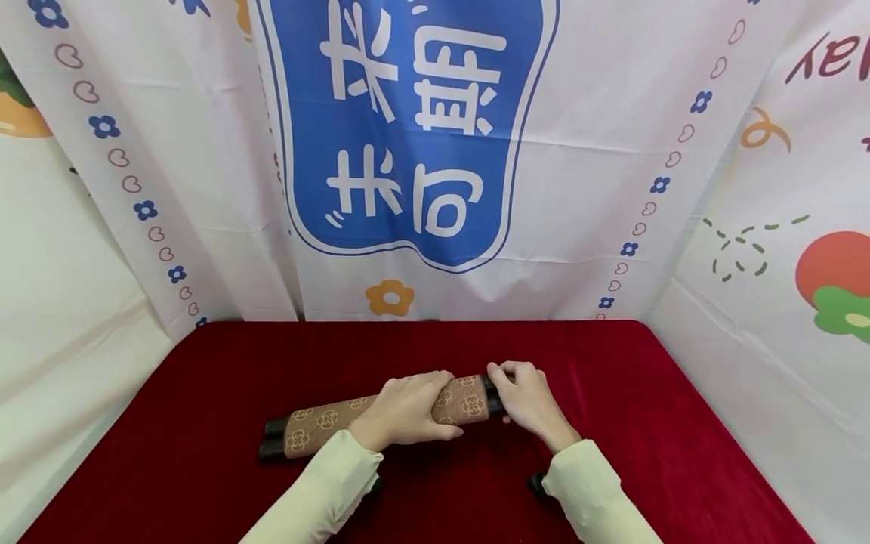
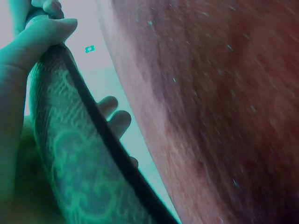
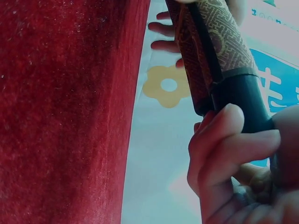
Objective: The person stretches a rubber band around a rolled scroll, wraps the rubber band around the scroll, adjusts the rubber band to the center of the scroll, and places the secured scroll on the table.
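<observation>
A rolled scroll (image 1: 322, 425) with brown, flower-patterned covering lies slantwise in front of me, its two rolls side by side. Black knobs (image 1: 273, 440) stick out at its left end. My left hand (image 1: 406, 408) grips it right of the middle, thumb on the near side and fingers over the far side. At the right end, my right hand (image 1: 532, 402) holds the black roller ends (image 3: 240, 95) with curled fingers. The left wrist view has the patterned covering (image 2: 79, 154) close up, with a dark strip along one edge. Part of the scroll hides beneath my left hand.
Dark red velvet cloth (image 1: 204, 393) covers the table. White printed curtains (image 1: 584, 189) hang behind and at both sides, with a large blue sign print (image 1: 408, 136) at the back. Small dark pieces (image 1: 537, 484) show beside my light cuffs.
</observation>
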The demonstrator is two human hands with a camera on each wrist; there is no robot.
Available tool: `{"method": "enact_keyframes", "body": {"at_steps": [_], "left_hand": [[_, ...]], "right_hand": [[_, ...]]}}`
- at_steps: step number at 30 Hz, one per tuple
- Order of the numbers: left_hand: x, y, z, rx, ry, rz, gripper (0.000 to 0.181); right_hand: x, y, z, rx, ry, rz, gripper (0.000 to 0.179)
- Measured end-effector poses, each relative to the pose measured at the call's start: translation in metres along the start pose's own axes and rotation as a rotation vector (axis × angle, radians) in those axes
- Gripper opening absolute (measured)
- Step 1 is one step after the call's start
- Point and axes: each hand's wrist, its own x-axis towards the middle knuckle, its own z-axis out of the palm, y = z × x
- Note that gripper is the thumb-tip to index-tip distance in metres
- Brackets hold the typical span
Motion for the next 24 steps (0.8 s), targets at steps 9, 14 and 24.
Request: {"method": "enact_keyframes", "body": {"at_steps": [9,14,24], "left_hand": [[-0.001,0.004,0.0,0.024,0.006,0.016,0.088],[0.0,0.006,0.001,0.002,0.012,0.023,0.074],[-0.009,-0.004,-0.01,0.042,-0.019,-0.011,0.086]], "right_hand": [[-0.001,0.004,0.002,-0.009,-0.002,0.021,0.035],[0.0,0.004,0.004,-0.003,-0.008,0.024,0.035],[0.002,0.004,0.002,-0.007,-0.011,0.023,0.036]]}}
